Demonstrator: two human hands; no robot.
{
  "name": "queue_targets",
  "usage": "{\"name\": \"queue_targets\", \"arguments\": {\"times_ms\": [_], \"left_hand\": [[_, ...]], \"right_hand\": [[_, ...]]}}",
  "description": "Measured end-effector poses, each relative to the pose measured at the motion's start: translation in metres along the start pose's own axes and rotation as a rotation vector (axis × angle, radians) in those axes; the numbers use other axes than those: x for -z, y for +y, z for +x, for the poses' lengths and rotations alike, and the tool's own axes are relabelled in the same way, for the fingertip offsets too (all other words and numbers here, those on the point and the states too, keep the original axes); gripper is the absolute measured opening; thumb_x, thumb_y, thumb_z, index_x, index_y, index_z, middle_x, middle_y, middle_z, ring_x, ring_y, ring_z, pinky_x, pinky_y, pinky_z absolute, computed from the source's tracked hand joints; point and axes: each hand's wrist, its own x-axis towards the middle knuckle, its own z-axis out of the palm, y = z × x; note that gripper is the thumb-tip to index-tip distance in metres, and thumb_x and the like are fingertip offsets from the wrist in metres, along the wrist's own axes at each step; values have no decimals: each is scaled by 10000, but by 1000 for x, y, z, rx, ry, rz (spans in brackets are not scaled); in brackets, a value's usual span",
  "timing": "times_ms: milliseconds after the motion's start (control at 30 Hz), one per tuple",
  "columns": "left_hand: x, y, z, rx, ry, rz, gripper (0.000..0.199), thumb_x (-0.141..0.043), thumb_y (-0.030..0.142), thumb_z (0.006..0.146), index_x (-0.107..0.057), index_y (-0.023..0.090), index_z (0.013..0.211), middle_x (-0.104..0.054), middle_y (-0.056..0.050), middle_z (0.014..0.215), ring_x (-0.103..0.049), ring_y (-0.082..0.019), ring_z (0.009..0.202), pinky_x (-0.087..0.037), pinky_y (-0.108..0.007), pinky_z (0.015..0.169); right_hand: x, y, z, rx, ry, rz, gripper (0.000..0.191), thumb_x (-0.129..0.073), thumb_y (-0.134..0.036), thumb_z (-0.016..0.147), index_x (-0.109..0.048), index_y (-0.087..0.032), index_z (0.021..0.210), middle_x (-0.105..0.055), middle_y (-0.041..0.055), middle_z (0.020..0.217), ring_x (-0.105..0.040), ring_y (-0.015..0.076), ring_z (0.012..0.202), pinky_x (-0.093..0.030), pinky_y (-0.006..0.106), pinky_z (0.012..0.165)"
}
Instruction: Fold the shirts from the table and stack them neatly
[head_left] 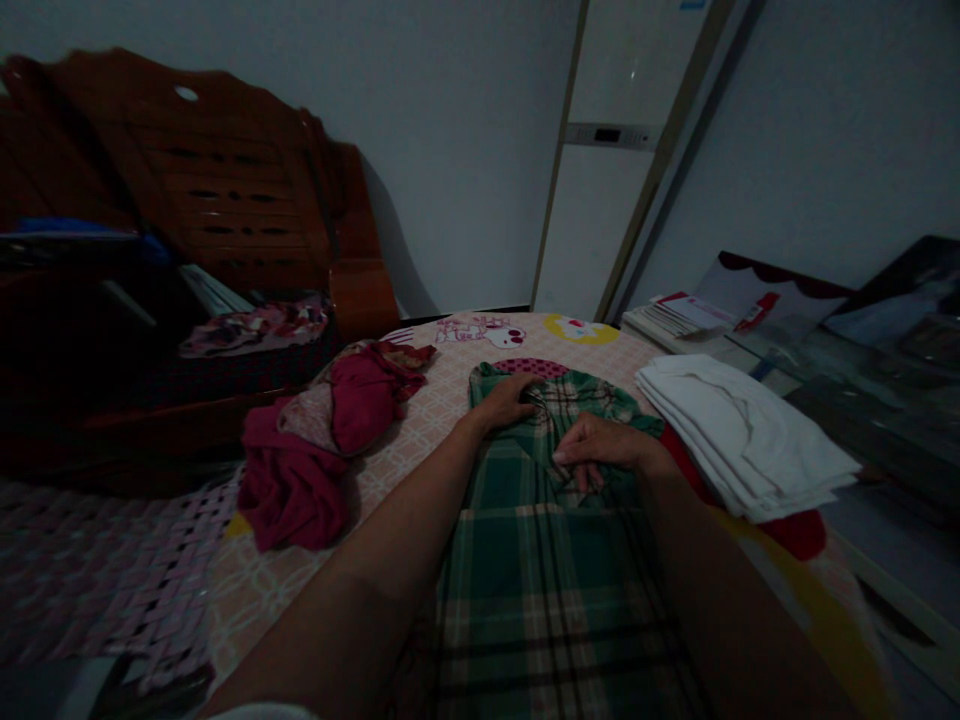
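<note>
A green plaid garment [525,590] is spread lengthwise over the round table, its far end bunched and wrinkled. My left hand [511,402] rests at the upper left of that bunched part, with fingers and thumb bent around a fold of the cloth. To the right and slightly nearer, my right hand [602,445] has its fingers curled, thumb and forefinger pinching the fabric. Part of the garment lies hidden under my forearms.
A crumpled magenta garment [300,490] lies on the table's left, a folded white stack of cloth [750,430] on its right. The patterned tablecloth [409,465] covers the table. Beyond are a wooden chair [225,190], a tall white cabinet unit [600,220] and a glass shelf [795,375].
</note>
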Motion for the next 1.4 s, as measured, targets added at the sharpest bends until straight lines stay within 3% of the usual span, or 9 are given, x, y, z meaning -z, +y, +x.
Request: {"name": "queue_targets", "arguments": {"times_ms": [167,367,567,733,800,967,1167,1300,1400], "left_hand": [[-10,-2,-1,-16,61,37,752,-665,335,801,-388,125,1468,-414,-178,1524,-376,-293,1420,-287,-446,1183],[-11,3,1,48,75,-34,644,-492,392,917,-356,84,1466,-351,-205,1556,-329,-278,1451,-248,-436,1199],[0,1,4,99,249,-125,467,-509,58,724,-570,147,1178,-672,-98,1139,-615,-222,1077,-463,-389,998],[-1,3,3,109,214,-77,538,-412,-34,664,-597,145,1136,-671,-26,795,-618,-180,781,-491,-333,851],[-3,4,2,107,202,-35,547,-407,-31,677,-605,133,1160,-684,-43,816,-628,-190,797,-490,-332,857],[-4,3,3,51,265,71,593,-433,-22,698,-583,117,1254,-668,-126,1196,-601,-232,1110,-439,-367,1018],[-3,1,2,111,171,126,594,-430,-6,714,-594,115,1272,-719,-103,969,-657,-238,929,-495,-360,917],[-4,-5,5,141,195,-17,592,-424,6,689,-624,121,1234,-727,-94,949,-665,-237,938,-498,-378,938],[-3,-12,9,86,237,-282,683,-410,3,642,-590,133,1288,-712,-89,1117,-640,-207,1086,-468,-366,1016]], "right_hand": [[-2,0,2,-8,23,19,430,-714,-534,747,-574,-155,600,-639,4,482,-560,111,378,-428,191,363],[-2,5,5,-22,32,61,402,-723,-527,744,-597,-150,689,-632,-7,505,-605,129,435,-434,192,372],[-1,9,7,1,38,84,404,-732,-520,735,-566,-157,669,-615,-21,521,-623,137,458,-428,191,370],[-1,11,8,20,32,81,416,-732,-532,734,-569,-153,678,-608,-24,524,-636,145,477,-444,195,390],[-1,10,8,15,42,72,422,-732,-540,730,-582,-148,688,-612,-19,528,-642,154,485,-466,212,408],[-1,9,8,6,48,79,413,-737,-531,728,-586,-148,698,-599,-23,523,-653,170,499,-484,230,416],[-1,10,8,27,35,85,427,-736,-530,737,-549,-157,649,-590,-26,508,-645,158,483,-445,200,379],[0,13,9,24,30,86,416,-733,-524,742,-565,-152,664,-601,-22,516,-656,162,494,-446,197,379],[0,14,9,20,29,85,411,-733,-530,736,-587,-148,691,-623,-10,539,-678,180,526,-456,205,385]]}}
